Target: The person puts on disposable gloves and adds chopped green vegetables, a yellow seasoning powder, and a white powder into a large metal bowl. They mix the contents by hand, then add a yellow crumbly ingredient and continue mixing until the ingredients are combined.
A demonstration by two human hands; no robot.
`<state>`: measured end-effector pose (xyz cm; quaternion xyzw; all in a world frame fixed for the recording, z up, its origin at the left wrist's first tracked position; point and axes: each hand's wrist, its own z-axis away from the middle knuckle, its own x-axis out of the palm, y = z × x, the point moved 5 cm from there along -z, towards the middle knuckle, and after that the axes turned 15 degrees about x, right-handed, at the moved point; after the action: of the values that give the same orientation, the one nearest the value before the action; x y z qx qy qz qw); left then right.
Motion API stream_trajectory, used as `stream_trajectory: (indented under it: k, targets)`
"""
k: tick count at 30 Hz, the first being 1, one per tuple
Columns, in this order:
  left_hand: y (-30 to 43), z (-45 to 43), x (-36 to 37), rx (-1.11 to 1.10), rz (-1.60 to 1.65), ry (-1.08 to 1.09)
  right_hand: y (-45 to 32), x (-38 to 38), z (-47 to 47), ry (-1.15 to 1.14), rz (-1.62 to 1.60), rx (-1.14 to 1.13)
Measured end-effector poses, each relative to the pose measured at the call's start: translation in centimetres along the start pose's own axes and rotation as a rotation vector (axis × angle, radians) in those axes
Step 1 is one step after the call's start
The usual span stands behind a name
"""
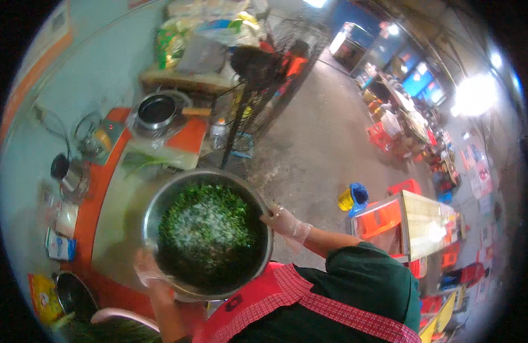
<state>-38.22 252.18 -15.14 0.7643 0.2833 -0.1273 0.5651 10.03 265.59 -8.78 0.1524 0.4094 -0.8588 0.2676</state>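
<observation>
A large round metal basin is held in front of me, close to my red apron. Chopped green leaves lie in it with a heap of white stuff on top. My left hand, in a clear thin glove, grips the basin's near left side. On the opposite rim my right hand, gloved the same way, has its fingers closed. Beneath and beyond the basin is a pale board on an orange table, with long green leaves at its far end.
A round metal pan stands at the table's far end. Left of the board are a metal cup, packets and a dark pot. A standing fan is beyond the table. Right are a blue-lined yellow bin and a pale table.
</observation>
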Motion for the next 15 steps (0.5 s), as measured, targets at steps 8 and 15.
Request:
stream_trajectory:
  k: [8,15]
  targets:
    - [12.4,-10.9,17.1,-0.570,0.065,-0.030,13.4,-11.5,3.5,0.083,-0.474,0.167]
    - [20.8,-17.6,41.4,-0.442,0.176,-0.138,27.2,-28.5,0.5,0.300,-0.481,0.256]
